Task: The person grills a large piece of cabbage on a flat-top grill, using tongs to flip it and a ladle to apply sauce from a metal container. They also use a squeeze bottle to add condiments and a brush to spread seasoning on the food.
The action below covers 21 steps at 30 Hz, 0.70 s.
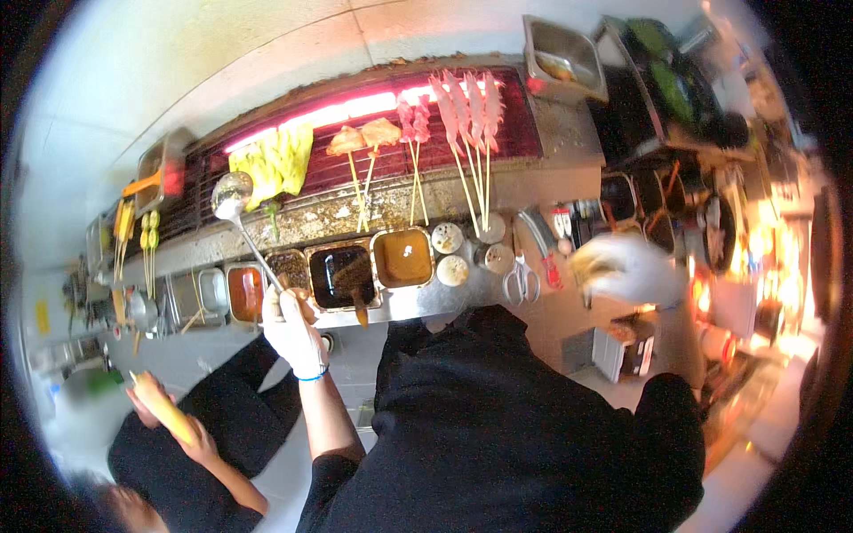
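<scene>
My left hand [293,333], in a white glove, grips the handle of a metal ladle [232,194]. The ladle's bowl hangs at the front left edge of some green leafy vegetables [270,163] on the glowing grill [513,126]. To their right lie skewers of browned meat [363,136], red meat skewers [414,120] and several shrimp skewers [472,110], sticks pointing towards me. My right hand [626,270], also gloved, is blurred at the right, beside a red-handled knife [543,243]; whether it holds anything is unclear.
Pans of red sauce [245,293], dark sauce [343,276] and brown sauce [402,258] line the counter's front. Beside them are several shakers [447,238] and scissors [522,280]. Flames [773,266] burn at far right. A co-worker [180,440] at left holds a long yellow object.
</scene>
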{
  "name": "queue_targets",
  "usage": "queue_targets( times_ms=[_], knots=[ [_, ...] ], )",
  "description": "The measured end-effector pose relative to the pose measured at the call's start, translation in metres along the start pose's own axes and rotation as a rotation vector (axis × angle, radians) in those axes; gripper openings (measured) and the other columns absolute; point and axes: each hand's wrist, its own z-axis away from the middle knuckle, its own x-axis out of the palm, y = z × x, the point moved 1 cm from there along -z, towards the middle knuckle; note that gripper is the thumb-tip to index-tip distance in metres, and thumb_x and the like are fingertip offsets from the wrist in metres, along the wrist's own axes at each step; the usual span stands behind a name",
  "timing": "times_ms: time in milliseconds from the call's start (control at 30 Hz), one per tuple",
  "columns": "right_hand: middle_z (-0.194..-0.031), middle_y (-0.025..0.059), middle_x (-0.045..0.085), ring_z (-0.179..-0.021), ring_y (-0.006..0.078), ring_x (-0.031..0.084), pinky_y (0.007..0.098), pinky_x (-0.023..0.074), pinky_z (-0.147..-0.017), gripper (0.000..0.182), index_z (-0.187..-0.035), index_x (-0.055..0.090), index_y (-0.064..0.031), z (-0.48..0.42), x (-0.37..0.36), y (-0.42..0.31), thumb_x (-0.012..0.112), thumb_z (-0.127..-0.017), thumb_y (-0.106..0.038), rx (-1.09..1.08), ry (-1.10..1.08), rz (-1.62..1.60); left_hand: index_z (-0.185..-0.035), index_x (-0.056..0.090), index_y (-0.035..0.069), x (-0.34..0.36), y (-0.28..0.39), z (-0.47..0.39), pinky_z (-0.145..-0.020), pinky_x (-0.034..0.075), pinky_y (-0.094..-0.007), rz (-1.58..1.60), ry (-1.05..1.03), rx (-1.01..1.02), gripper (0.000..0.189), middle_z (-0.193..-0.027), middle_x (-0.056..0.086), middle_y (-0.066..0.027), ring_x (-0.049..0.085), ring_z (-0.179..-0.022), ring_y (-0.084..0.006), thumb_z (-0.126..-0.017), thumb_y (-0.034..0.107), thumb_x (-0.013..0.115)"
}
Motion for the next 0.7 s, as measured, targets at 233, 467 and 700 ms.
queue_targets(
  times_ms=[233,467,700],
  knots=[
    [-0.107,0.0162,0.069,-0.098,0.0292,0.067,0.0373,0.0534,-0.090,0.058,-0.117,0.062,0.0007,-0.152,0.281,0.169,0.088,-0.073,-0.026,0.534,1.165,-0.448,-0.119,0.062,0.001,-0.041,0.013,-0.063,-0.048,0.033,-0.0197,-0.091,-0.229,0.090,0.023,-0.077,0.061,-0.0005,0.043,-0.055,-0.0032,-0.105,0.016,0.053],
    [-0.141,0.0241,0.049,-0.131,0.0419,0.049,0.0458,0.0443,-0.109,0.095,-0.141,0.043,-0.0002,-0.216,0.327,0.102,0.090,-0.066,-0.035,0.397,1.001,-0.219,-0.124,0.061,0.001,-0.078,0.014,-0.077,-0.047,0.033,-0.0189,-0.002,-0.293,0.031,0.026,-0.079,0.061,-0.0008,0.042,-0.055,-0.0022,-0.103,0.014,0.052],
    [-0.126,0.0206,0.060,-0.117,0.0351,0.060,0.0419,0.0471,-0.106,0.087,-0.136,0.045,0.0022,-0.266,0.356,0.154,0.088,-0.067,-0.026,0.260,1.246,-0.345,-0.117,0.064,0.000,-0.087,0.012,-0.067,-0.047,0.036,-0.0216,-0.055,-0.245,0.053,0.023,-0.070,0.057,0.0018,0.043,-0.053,-0.0036,-0.102,0.014,0.056]
  ],
)
